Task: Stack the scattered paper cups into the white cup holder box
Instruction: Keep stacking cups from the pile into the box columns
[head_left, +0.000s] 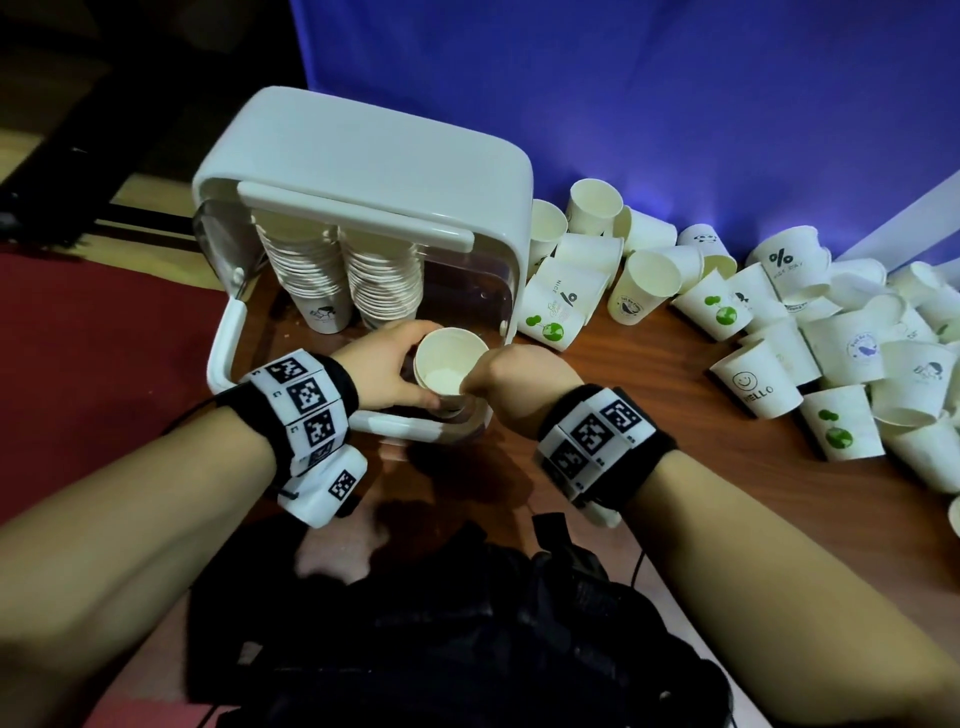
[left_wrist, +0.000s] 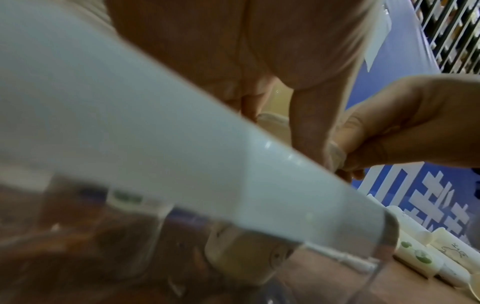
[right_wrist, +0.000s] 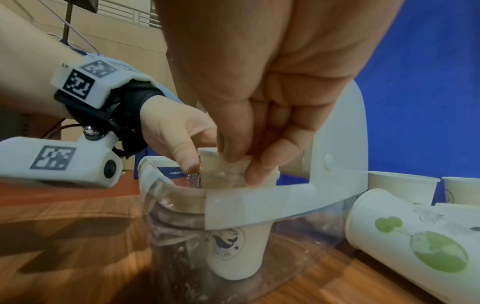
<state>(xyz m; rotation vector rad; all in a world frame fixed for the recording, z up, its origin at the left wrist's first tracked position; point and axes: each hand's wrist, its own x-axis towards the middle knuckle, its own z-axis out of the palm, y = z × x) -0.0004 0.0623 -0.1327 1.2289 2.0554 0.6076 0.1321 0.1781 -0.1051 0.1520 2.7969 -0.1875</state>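
The white cup holder box (head_left: 363, 156) stands on the table with its lid raised and two tall cup stacks (head_left: 384, 275) at its back. At the box's front right corner both hands hold one upright paper cup (head_left: 449, 366) by its rim. My left hand (head_left: 400, 369) grips it from the left and my right hand (head_left: 488, 374) from the right. In the right wrist view the right hand (right_wrist: 244, 166) pinches the rim, and the cup's whale-printed lower part (right_wrist: 233, 246) shows through the clear wall. The left fingers (right_wrist: 189, 162) touch the rim's far side.
Many loose paper cups (head_left: 779, 322) lie scattered along the table's right side against a blue backdrop. One with a green print (right_wrist: 415, 236) lies just right of the box. The box's white front frame (left_wrist: 155, 133) fills the left wrist view. A black bag (head_left: 441, 623) sits near me.
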